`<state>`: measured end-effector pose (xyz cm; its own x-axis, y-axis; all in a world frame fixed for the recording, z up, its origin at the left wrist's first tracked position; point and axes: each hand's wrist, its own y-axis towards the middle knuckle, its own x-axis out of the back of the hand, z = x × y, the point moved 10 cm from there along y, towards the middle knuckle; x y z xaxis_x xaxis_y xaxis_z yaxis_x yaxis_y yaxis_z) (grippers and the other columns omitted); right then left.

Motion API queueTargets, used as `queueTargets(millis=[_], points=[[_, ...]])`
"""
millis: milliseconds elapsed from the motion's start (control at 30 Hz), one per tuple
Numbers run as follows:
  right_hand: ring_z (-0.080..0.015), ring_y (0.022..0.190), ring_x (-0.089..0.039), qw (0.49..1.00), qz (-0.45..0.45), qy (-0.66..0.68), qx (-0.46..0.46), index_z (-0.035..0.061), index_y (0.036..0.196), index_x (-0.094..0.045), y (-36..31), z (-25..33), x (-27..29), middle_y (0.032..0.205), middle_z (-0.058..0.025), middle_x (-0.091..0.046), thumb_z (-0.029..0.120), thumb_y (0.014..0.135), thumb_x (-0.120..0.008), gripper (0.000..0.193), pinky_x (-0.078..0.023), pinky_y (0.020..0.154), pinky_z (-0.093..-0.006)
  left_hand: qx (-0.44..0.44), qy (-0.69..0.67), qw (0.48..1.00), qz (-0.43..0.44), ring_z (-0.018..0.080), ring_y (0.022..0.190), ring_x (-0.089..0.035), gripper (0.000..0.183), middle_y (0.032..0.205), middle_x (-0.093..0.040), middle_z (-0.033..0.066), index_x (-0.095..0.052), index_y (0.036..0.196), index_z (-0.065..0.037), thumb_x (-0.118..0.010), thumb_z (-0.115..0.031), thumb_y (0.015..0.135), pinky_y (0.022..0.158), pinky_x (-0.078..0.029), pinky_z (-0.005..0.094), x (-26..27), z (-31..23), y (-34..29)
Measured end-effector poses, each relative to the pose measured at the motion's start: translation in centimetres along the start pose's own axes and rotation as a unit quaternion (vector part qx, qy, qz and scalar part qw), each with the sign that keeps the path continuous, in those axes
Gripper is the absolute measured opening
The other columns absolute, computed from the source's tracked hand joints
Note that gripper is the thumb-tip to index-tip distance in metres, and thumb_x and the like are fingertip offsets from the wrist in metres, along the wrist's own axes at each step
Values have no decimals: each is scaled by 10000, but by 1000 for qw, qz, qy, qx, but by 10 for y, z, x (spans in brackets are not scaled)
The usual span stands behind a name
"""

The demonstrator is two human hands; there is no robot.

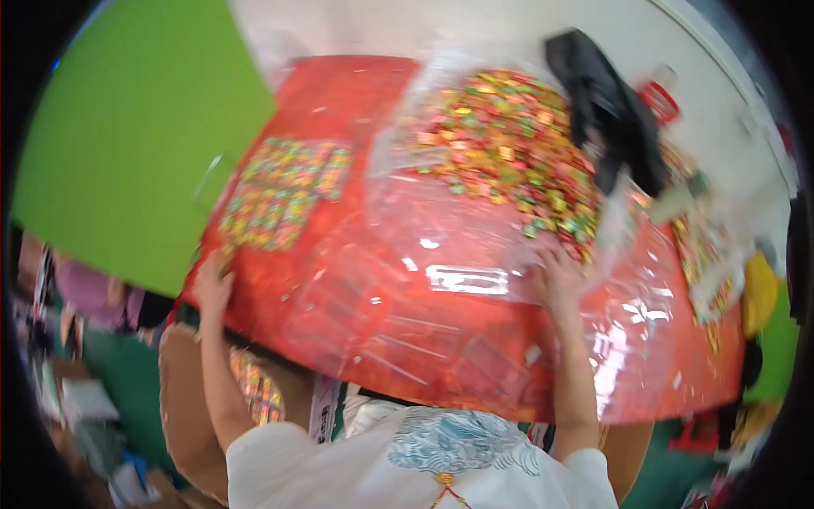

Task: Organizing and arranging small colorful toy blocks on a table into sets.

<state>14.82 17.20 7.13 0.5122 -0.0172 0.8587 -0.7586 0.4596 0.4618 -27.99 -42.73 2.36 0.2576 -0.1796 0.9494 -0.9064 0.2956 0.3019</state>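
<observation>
My left hand [214,284] is at the left edge of the red-covered table [348,110], just below a block of clear trays [270,204] filled with small wrapped pieces in yellow, green and pink. Its fingers look apart, though the picture is blurred there. My right hand [557,276] lies with fingers spread on a clear plastic sheet [458,225], at the near edge of a large heap of loose foil-wrapped pieces [517,144]. Between my hands lie several clear, seemingly unfilled plastic trays [339,297] on the red cover.
A black bag or cloth [606,110] lies right of the heap, by a red ring-shaped thing [659,102]. A bag of wrapped pieces [708,263] is far right. A green board [144,136] borders the left. Below my left arm, a cardboard box [191,407] holds filled trays [257,388].
</observation>
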Motion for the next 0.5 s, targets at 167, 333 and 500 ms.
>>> queueTargets(millis=[167,333,500], points=[[-286,973,-614,998,-9,-60,-26,116,1142,-656,6,-23,1,1027,-83,-632,144,801,-685,344,-463,840,-441,-55,-62,993,-82,416,1247,-512,662,1395,-521,206,-424,1477,-86,-656,-160,861,1019,-447,474,35,-67,11],[-281,957,-627,991,14,-121,-62,74,1099,-643,33,-39,-18,1019,-107,-616,219,830,-649,305,-451,821,-444,-222,-209,951,-42,377,1308,-469,562,1415,-511,205,-463,1436,-17,-611,-58,895,1117,-354,446,66,-242,9],[-292,903,-644,977,35,-174,-116,45,1030,-645,54,-49,-46,983,-112,-602,209,836,-629,254,-461,798,-461,-404,-292,866,29,376,1267,-500,519,1356,-541,193,-524,1387,-56,-622,-75,878,1085,-393,455,80,-443,-34]])
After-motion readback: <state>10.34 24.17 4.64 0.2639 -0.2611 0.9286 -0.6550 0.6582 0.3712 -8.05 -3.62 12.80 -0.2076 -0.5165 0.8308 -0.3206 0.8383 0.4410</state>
